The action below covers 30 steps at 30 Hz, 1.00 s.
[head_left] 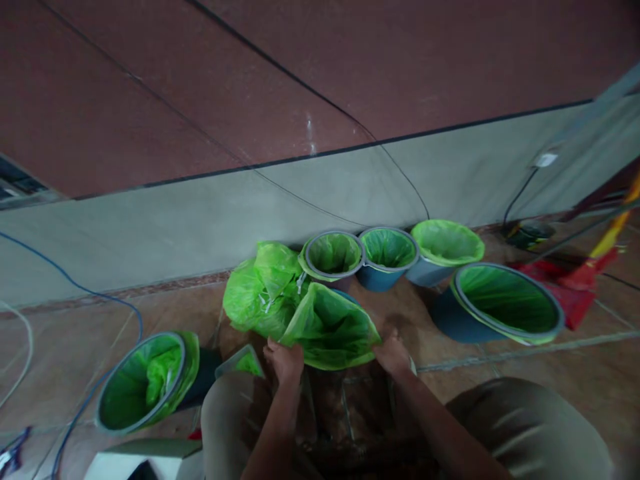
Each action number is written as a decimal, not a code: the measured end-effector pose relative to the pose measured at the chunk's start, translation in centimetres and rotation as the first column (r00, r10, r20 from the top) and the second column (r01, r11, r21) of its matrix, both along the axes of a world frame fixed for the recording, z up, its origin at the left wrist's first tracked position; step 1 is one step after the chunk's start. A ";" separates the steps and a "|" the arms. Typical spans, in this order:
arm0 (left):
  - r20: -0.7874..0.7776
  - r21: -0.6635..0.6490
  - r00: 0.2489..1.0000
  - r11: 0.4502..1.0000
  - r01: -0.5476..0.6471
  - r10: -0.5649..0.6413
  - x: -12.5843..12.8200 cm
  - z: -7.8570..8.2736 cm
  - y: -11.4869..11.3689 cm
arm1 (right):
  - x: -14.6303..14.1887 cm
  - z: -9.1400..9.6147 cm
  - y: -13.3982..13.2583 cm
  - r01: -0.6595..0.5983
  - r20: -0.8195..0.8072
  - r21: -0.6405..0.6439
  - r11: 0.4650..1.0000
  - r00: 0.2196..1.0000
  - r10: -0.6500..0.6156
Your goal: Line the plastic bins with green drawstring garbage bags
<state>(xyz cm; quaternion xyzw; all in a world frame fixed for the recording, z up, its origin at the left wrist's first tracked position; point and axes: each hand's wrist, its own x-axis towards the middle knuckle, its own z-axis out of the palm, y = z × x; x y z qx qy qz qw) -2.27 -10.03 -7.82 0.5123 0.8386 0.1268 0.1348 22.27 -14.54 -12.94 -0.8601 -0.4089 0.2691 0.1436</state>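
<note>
Green liner (305, 320) is at the middle of the floor (600, 373) in view, in front of the seated person's knees, its mouth spread and facing up. Left hand (286, 360) pinches the liner's left corner; right hand (394, 353) pinches the right corner, the two well apart with the near rim stretched between them. A strip of blue shows just behind the liner's far rim; cannot tell whether the liner sits inside a bin there. Along the floor's far edge, at the foot of the wall (150, 223): a pile of green bags (250, 293) just left of and behind the liner, then, left to right, a ringed bin (345, 285), a blue bin (383, 280) touching or nearly touching it, and a pale bin (427, 272), all three lined in green. Large bin (450, 320), also lined and ringed, stands nearer, to the right of the right hand; red dustpan (583, 290) lies just beyond its right side. Small tub (229, 365), with green inside, is near the left hand, by the left knee. Left bin (206, 373), lined, holds a crumpled green bag (161, 373). Blue cable (70, 277) runs behind it, toward the floor's near left corner.
</note>
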 end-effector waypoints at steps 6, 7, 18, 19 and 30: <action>0.023 -0.034 0.988 0.988 0.154 -0.153 2.7 2.0 5.0 | -2.7 4.4 6.5 -0.324 0.246 0.189 0.927 0.929 0.275; 0.031 -0.057 0.979 0.978 0.201 -0.199 3.1 1.9 6.0 | -3.0 4.5 7.7 -0.356 0.249 0.192 0.914 0.919 0.306; 0.157 -0.143 0.920 0.913 0.382 -0.360 1.5 -1.9 12.4 | -0.9 1.5 14.2 -0.434 -0.013 0.161 0.886 0.897 0.442; 0.175 -0.154 0.916 0.909 0.388 -0.361 1.2 -2.2 12.9 | -0.3 1.2 14.6 -0.440 -0.014 0.151 0.885 0.894 0.447; 0.254 -0.206 0.930 0.925 0.320 -0.265 -0.4 -6.8 18.6 | 1.7 -3.8 19.6 -0.413 -0.048 0.015 0.910 0.909 0.413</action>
